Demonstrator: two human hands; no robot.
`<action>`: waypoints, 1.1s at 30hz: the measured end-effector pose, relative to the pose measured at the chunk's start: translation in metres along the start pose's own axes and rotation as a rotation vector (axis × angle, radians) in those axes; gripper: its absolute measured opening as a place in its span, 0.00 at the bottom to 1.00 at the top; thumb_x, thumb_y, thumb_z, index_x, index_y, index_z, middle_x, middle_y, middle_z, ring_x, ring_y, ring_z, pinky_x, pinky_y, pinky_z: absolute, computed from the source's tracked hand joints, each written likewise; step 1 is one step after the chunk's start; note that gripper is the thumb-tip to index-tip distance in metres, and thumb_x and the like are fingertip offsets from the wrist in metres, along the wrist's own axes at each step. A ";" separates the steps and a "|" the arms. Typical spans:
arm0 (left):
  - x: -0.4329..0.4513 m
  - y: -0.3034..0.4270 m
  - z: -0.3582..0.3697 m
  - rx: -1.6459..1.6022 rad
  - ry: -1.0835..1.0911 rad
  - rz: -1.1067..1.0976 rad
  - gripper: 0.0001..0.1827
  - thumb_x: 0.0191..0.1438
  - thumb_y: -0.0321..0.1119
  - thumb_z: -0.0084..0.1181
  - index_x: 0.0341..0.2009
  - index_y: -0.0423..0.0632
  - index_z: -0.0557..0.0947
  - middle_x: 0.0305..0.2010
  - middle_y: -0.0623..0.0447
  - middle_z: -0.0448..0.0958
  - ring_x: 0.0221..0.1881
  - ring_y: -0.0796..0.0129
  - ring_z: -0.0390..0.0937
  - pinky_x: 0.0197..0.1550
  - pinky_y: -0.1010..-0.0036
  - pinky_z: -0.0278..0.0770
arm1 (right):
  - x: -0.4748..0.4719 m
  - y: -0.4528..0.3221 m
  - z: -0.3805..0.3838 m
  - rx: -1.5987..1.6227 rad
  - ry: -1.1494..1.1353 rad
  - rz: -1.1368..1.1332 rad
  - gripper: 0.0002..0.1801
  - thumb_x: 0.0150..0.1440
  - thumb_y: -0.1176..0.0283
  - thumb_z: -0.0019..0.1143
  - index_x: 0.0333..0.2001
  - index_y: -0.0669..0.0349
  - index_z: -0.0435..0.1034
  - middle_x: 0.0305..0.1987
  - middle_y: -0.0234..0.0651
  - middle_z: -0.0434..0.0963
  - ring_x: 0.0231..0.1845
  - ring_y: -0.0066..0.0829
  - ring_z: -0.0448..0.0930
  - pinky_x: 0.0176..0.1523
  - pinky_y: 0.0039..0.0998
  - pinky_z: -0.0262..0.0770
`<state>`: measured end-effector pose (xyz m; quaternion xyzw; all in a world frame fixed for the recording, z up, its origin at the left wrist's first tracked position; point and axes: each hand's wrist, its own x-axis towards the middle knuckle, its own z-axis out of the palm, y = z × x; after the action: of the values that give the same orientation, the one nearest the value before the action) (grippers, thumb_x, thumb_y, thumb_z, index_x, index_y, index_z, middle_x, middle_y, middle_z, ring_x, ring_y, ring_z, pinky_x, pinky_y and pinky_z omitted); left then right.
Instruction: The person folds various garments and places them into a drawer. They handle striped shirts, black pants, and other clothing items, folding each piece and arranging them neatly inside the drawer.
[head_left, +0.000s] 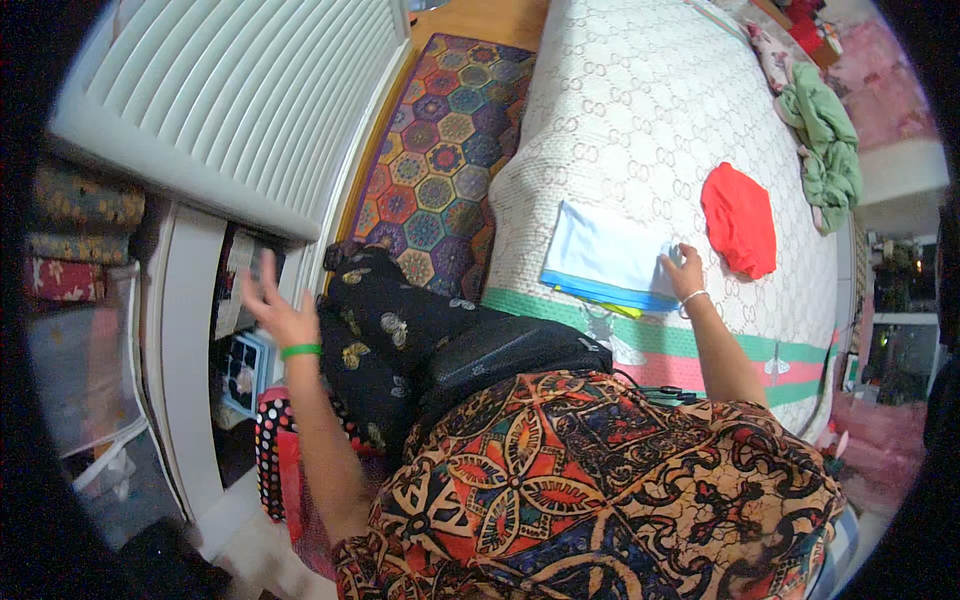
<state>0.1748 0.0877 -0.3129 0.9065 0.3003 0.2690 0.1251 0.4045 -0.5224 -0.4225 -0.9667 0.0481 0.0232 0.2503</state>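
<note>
On the bed lies a neatly folded stack of cloth (611, 247), white on top with blue and yellow-green layers along its near edge. My right hand (685, 274) touches the right end of this stack, thumb and fingers bent; whether they pinch the fabric cannot be told. A crumpled red cloth (739, 219) rests just beyond that hand on the right. My left hand (283, 313), wearing a green wristband, is raised with fingers spread and holds nothing. It is blurred and in front of an open cabinet (196, 300).
The bed carries a white quilted cover (600, 120) with green and pink stripes. A green blanket (823, 142) is bunched along its far right side. A patterned hexagon rug (439, 161) runs between bed and white louvered door (217, 97). A polka-dot item (270, 457) stands at lower left.
</note>
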 end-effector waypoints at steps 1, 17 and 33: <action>-0.011 0.019 0.008 -0.069 -0.050 0.050 0.43 0.39 0.23 0.63 0.62 0.59 0.65 0.66 0.39 0.47 0.65 0.44 0.52 0.64 0.56 0.55 | 0.003 0.014 0.014 -0.016 0.021 0.085 0.42 0.39 0.48 0.68 0.48 0.72 0.66 0.48 0.56 0.72 0.52 0.50 0.72 0.55 0.39 0.68; -0.094 0.086 0.027 -0.273 -0.487 0.132 0.35 0.48 0.23 0.57 0.62 0.55 0.65 0.63 0.41 0.51 0.59 0.43 0.60 0.52 0.59 0.69 | -0.036 -0.076 0.019 1.010 -0.489 0.595 0.23 0.44 0.70 0.66 0.43 0.70 0.69 0.37 0.42 0.78 0.34 0.34 0.79 0.40 0.33 0.77; -0.061 0.114 0.026 -1.175 -0.830 -0.250 0.35 0.53 0.33 0.58 0.63 0.46 0.58 0.61 0.43 0.62 0.63 0.58 0.60 0.63 0.63 0.59 | -0.067 -0.265 -0.045 1.258 -1.027 -0.071 0.30 0.48 0.75 0.58 0.55 0.67 0.62 0.52 0.36 0.73 0.51 0.29 0.74 0.56 0.30 0.68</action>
<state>0.2032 -0.0412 -0.3151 0.6761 0.1357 0.0037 0.7242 0.3665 -0.3088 -0.2507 -0.5146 -0.0994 0.4246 0.7382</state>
